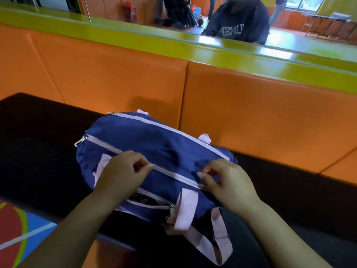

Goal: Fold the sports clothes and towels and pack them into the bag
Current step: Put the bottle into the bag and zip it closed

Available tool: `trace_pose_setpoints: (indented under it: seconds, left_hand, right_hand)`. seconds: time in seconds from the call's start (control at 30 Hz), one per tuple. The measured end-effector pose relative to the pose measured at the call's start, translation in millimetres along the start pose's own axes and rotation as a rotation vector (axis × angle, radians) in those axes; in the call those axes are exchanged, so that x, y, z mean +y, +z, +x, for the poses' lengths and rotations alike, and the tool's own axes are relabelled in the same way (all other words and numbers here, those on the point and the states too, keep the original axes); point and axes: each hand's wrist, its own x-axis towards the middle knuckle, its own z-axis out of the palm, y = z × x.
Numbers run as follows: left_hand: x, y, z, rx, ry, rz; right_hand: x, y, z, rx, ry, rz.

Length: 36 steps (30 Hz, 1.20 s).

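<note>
Orange padded wall (pixel 251 113) fills the far side, capped by a glossy green ledge (pixel 116 35), with a mirror (pixel 241 20) above it showing a seated person in a dark top. A dark worktop (pixel 38 132) runs along the foot of the padding. A patch of painted floor (pixel 17 229) shows lower left. The bag (pixel 154 144), navy with pale pink trim, lies on its side on the worktop, its far edge near the padding and its near edge reaching the worktop's front. The pale carry strap (pixel 218 242) hangs off the near edge in a loop. My left grip (pixel 121 171) rests on the bag's near left part, fingers curled, thumb and forefinger pinching the bag at the middle zip (pixel 170 172). My right grip (pixel 228 180) is well along the same zip to the right, fingers curled and pinching there too. Whether it has the tape or the cloth beside it, I cannot tell. The middle zip looks closed between my hands. Top zip (pixel 164 125) closed. Front pocket zip (pixel 150 205) gapes, dark inside, contents unreadable. A metal puller (pixel 80 141) sits at the middle zip's left end.
</note>
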Motion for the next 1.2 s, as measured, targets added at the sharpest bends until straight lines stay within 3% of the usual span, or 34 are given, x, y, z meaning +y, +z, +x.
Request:
trace_pose_setpoints:
  seconds: [0.3, 0.5, 0.73, 0.97, 1.2]
  left_hand:
    - [8.2, 43.2, -70.1, -0.247, 0.071, 0.009]
    - [15.5, 66.7, -77.5, -0.162, 0.033, 0.142]
    - [1.2, 63.3, -76.3, -0.154, 0.056, -0.016]
    - [-8.3, 45.7, -68.9, -0.15, 0.134, -0.05]
    - [-53.1, -0.1, -63.3, -0.011, -0.06, 0.071]
  right_hand:
    - [-18.4, 50.9, -57.1, 0.023, -0.247, -0.073]
    - [-13.5, 71.6, -65.7, 0.046, -0.186, -0.212]
    - [-17.1, 78.1, -68.6, 0.165, -0.192, -0.23]
    - [-37.4, 94.2, -47.9, 0.296, -0.141, -0.44]
    - [-41.7, 94.4, -45.1, 0.293, -0.139, -0.48]
